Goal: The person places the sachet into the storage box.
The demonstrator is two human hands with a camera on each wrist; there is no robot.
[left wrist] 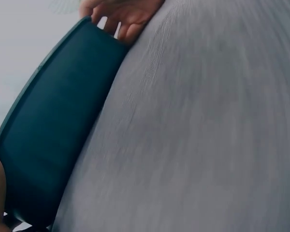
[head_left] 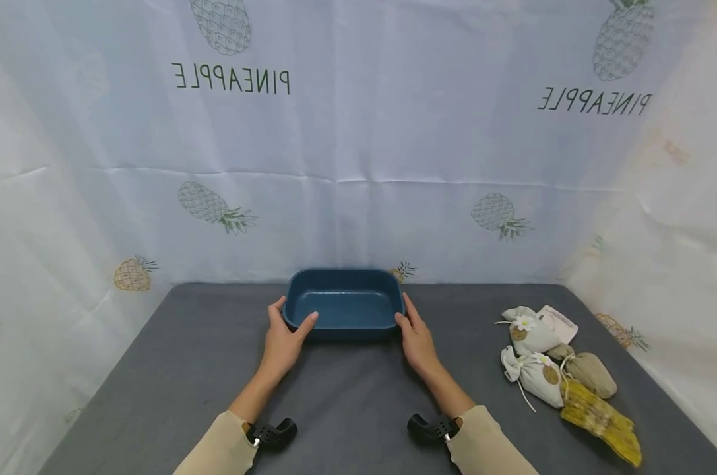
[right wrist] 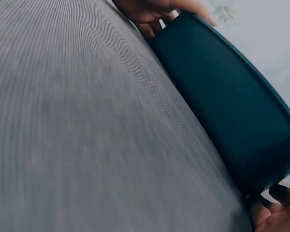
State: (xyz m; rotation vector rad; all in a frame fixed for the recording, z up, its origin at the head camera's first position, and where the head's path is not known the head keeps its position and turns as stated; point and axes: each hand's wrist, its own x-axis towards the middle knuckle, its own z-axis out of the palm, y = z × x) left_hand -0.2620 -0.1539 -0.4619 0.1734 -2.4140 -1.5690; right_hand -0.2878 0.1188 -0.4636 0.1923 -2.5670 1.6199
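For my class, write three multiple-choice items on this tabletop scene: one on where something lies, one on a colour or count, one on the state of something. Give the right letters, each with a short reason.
1. Where do the small cloth pouches lie relative to the tub?
A. inside it
B. on the table to its right
C. on the table to its left

2. What colour is the tub?
A. dark blue
B. red
C. white

3. What is the state of the tub?
A. full of pouches
B. turned upside down
C. upright and empty, a hand at each end

Answers:
1 B: the pouches sit on the grey table at the right, apart from the tub.
2 A: its walls and floor are dark blue in every view.
3 C: its inside is bare; the left hand and the right hand grip its two ends.
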